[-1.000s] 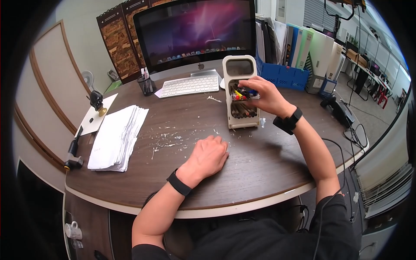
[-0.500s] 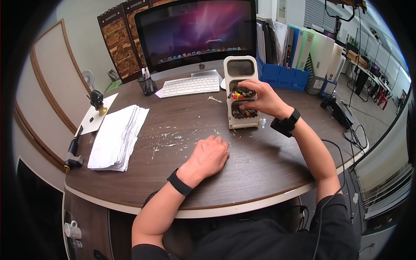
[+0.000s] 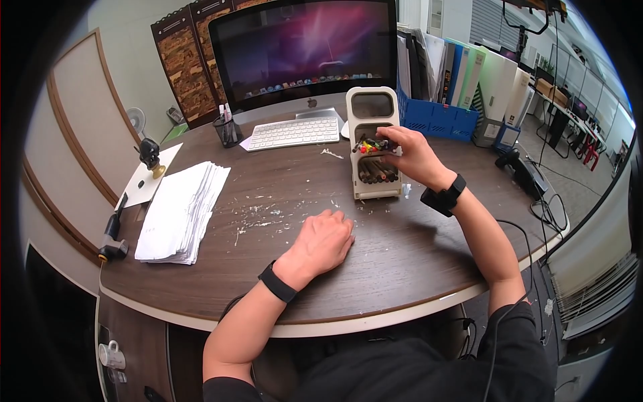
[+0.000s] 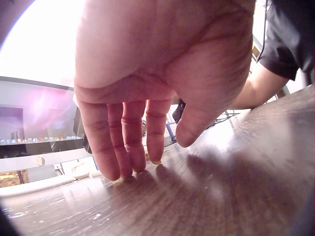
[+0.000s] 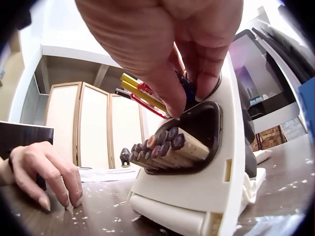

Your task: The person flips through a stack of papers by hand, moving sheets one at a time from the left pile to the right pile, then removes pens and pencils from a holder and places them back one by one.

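Note:
My right hand [image 3: 416,157] is at the front of a cream desk organizer [image 3: 372,191] with stacked compartments. In the right wrist view, its thumb and fingers close around dark-barrelled pens [image 5: 187,88] in the middle compartment, partly hidden by the hand. Yellow and red pens [image 5: 143,92] stick out beside the thumb. Below them, the lower compartment holds a bundle of brown pencils [image 5: 165,147], ends facing out. My left hand [image 3: 316,242] rests on the desk, palm down, fingers relaxed and fingertips touching the wood, holding nothing.
Pale shavings [image 3: 258,213] are scattered over the desk [image 3: 395,268]. A paper stack [image 3: 177,218] lies at left. Behind stand a mesh pen cup [image 3: 228,132], a keyboard [image 3: 293,132] and a monitor [image 3: 301,47]. A blue crate [image 3: 439,120] with folders is at back right.
My right hand's thumb dipped toward the lower compartment, then came back up and right. The pens in the middle compartment have shifted slightly. My left hand has stayed in place.

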The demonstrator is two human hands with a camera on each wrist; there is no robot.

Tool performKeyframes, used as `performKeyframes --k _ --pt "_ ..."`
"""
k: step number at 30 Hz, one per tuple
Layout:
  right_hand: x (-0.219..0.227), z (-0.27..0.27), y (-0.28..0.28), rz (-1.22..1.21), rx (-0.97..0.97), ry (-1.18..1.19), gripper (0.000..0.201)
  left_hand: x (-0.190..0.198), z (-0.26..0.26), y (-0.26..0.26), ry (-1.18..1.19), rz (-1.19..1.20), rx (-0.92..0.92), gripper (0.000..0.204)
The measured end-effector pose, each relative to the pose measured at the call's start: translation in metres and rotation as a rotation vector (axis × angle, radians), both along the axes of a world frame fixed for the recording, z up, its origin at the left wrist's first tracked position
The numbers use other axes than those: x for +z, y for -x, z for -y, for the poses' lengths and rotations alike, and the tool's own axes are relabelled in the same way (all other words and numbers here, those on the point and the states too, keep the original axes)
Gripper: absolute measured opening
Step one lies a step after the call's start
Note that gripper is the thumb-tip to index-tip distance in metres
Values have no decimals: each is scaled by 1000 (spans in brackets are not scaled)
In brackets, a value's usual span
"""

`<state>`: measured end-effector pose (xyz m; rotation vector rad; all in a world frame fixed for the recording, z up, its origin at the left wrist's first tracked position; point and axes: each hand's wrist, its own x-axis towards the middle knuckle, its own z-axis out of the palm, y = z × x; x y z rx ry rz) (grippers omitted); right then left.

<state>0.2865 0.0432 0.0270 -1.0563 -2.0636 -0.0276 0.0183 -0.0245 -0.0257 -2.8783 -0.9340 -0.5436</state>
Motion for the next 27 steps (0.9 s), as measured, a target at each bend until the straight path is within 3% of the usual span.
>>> performKeyframes --k 8,11,13,17,20,27 --pt "21 10 4 138 31 -87 57 0 0 0 -1 -2 7 20" --pt "37 25 24 171 39 -198 45 0 1 -1 12 -2 5 20" --pt "46 29 39 421 -76 -130 33 2 2 -1 3 -22 5 20" --pt "38 8 60 475 -32 -280 19 1 0 0 0 -14 4 20" --pt "40 -3 64 585 -152 -163 12 0 0 1 11 5 6 20" --pt "63 2 36 198 -154 -215 11 -2 -1 1 0 -15 -4 20"
